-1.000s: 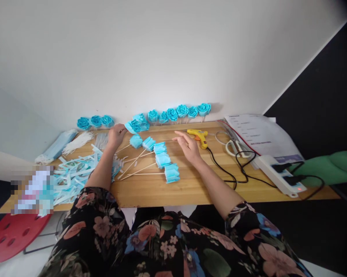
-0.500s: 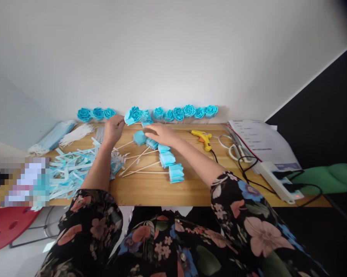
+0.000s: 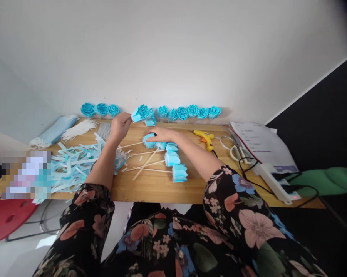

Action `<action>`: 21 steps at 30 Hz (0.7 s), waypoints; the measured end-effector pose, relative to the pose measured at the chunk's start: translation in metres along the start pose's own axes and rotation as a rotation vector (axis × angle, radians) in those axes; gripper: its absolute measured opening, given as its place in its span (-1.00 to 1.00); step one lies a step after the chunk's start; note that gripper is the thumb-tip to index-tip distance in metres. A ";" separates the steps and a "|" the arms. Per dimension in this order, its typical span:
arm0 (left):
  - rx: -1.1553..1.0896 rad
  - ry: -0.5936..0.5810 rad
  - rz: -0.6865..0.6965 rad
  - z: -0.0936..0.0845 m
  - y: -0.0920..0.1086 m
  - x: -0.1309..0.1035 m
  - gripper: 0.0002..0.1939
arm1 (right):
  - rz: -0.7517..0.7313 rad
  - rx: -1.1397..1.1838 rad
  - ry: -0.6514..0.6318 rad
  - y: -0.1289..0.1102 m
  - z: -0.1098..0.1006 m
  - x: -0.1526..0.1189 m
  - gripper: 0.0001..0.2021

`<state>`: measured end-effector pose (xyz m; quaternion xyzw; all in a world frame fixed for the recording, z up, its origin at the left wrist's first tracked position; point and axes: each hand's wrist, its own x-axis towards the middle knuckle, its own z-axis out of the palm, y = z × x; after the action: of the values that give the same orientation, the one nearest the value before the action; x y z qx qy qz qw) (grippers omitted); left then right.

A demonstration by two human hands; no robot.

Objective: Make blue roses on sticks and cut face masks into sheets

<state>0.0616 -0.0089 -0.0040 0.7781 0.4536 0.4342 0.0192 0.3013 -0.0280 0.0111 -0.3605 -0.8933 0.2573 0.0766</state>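
Note:
My left hand [image 3: 121, 127] is closed in a pinch at the left side of a blue ruffled flower [image 3: 141, 112], held up in front of the wall; its stem is hidden by the hand. Just below, my right hand [image 3: 163, 134] reaches in from the right, its fingers and thumb on a light-blue flower head [image 3: 149, 141] that lies on the table and is partly covered. Several more light-blue flowers on thin wooden sticks [image 3: 150, 168] lie in a column beside it, such as the front one [image 3: 180, 173].
Blue flowers [image 3: 193, 110] line the wall. To the left lie face masks [image 3: 55, 130], white ear loops [image 3: 80, 129], cut scraps [image 3: 71, 169] and a blurred-out object [image 3: 29, 175]. On the right are a yellow glue gun [image 3: 204, 139], scissors [image 3: 237, 153], papers [image 3: 257, 144] and a power strip [image 3: 279, 184].
My right hand has come down onto the light-blue flower head, which has shifted slightly right. One wooden stick now lies at a different angle. The whole view has shifted a little.

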 end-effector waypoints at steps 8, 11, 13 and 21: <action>-0.099 -0.036 0.009 0.011 0.003 -0.003 -0.79 | 0.072 0.153 0.170 -0.004 0.001 -0.067 -0.45; -0.116 -0.061 -0.009 0.013 0.005 -0.003 -0.78 | 0.121 0.238 0.364 0.012 0.007 -0.092 -0.48; -0.104 -0.080 -0.026 0.014 0.005 -0.003 -0.79 | 0.165 0.280 0.450 0.027 0.015 -0.107 -0.51; -0.098 -0.128 -0.027 0.017 0.006 -0.005 -0.77 | 0.300 0.535 0.660 0.067 0.053 -0.129 -0.49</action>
<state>0.0766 -0.0097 -0.0157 0.7962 0.4403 0.4047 0.0922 0.4188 -0.0967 -0.0624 -0.5164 -0.6610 0.3585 0.4098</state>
